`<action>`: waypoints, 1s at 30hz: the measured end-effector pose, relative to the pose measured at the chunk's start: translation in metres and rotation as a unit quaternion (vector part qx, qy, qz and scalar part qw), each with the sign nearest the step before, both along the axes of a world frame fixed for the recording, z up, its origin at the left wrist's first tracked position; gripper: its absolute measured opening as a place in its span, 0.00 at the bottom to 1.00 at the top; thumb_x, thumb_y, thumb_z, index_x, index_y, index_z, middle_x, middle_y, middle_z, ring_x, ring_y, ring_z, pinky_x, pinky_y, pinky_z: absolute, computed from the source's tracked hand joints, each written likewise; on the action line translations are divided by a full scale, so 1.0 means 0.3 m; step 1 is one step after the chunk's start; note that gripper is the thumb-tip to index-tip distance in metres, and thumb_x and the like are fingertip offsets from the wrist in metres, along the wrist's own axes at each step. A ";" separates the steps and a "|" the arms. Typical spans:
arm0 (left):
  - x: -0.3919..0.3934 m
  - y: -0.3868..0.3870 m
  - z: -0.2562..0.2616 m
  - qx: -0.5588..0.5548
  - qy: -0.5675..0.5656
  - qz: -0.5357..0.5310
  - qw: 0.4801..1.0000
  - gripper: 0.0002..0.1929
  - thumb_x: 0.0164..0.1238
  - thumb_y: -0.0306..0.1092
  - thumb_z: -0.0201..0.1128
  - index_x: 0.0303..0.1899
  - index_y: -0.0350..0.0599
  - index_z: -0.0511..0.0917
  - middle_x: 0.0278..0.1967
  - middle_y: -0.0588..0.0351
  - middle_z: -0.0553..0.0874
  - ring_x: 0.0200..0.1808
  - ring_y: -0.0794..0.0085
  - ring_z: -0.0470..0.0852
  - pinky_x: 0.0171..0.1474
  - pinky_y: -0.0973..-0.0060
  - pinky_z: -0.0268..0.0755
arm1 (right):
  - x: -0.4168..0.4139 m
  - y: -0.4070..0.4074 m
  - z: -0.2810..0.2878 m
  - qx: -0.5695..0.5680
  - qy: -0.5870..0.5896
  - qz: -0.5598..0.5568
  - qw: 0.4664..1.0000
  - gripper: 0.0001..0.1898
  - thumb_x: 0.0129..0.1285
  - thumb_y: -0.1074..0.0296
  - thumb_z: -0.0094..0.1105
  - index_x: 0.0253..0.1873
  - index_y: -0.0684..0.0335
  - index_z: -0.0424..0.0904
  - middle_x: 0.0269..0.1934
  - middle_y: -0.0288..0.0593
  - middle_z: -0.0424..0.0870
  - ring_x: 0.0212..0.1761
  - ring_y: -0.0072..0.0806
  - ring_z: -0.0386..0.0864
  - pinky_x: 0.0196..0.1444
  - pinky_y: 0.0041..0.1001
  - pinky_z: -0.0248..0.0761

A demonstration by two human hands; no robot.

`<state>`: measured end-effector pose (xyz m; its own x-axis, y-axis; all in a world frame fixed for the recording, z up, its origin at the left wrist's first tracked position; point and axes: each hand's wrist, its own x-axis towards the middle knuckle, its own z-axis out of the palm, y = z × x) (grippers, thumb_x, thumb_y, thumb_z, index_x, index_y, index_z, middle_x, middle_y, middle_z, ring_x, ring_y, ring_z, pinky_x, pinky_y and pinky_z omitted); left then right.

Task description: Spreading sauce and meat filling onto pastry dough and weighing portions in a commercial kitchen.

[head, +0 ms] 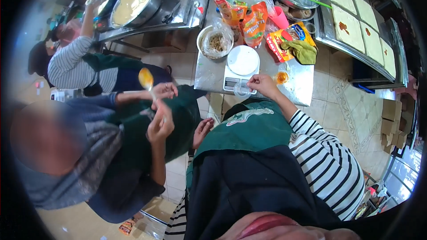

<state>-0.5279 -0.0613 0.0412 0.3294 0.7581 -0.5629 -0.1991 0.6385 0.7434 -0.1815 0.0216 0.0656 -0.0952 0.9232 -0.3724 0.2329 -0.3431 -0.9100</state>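
My right hand pinches the rim of a small clear plastic cup at the front of a white digital kitchen scale. The cup partly covers the scale's display. Just right of that hand, a small clear cup of orange sauce rests on the metal table. My left hand hangs beside my green apron, fingers loosely curled, with nothing seen in it. To the left, a co-worker's hand holds a spoon with orange sauce on its bowl.
A tub with a bag of crumbly brown filling, sauce pouches and a green cloth crowd the table. At right, pale dough sheets, some dotted with sauce, lie on trays. A large bowl of batter stands at upper left.
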 end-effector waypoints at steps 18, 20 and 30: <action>0.040 0.027 -0.011 0.043 0.038 0.027 0.998 0.17 0.69 0.41 0.55 0.55 0.47 0.72 0.49 0.61 0.79 0.45 0.82 0.76 0.40 0.88 0.64 | -0.114 0.038 0.091 -0.018 -0.002 0.114 0.993 0.08 0.57 0.67 0.60 0.37 0.67 0.79 0.26 0.38 0.82 0.27 0.19 0.78 0.30 0.20 0.70; 0.067 0.048 0.030 0.017 0.068 0.005 0.998 0.17 0.69 0.41 0.54 0.55 0.48 0.72 0.49 0.61 0.79 0.45 0.81 0.76 0.41 0.87 0.64 | -0.104 0.043 0.070 0.010 -0.007 0.123 0.992 0.08 0.57 0.68 0.60 0.37 0.68 0.79 0.26 0.38 0.82 0.27 0.20 0.79 0.30 0.19 0.70; 0.160 0.143 0.137 0.005 0.103 0.015 0.995 0.17 0.66 0.43 0.57 0.54 0.51 0.74 0.49 0.63 0.78 0.46 0.81 0.75 0.45 0.82 0.64 | -0.026 0.083 0.049 -0.005 0.058 0.060 0.996 0.07 0.57 0.70 0.60 0.36 0.68 0.78 0.26 0.39 0.82 0.26 0.20 0.79 0.31 0.20 0.71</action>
<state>-0.4799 -0.0185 0.0821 0.1850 0.7713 -0.6090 -0.0604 0.6275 0.7763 -0.1893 0.0466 0.0804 -0.2488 0.8987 -0.3611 0.1657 -0.3279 -0.9301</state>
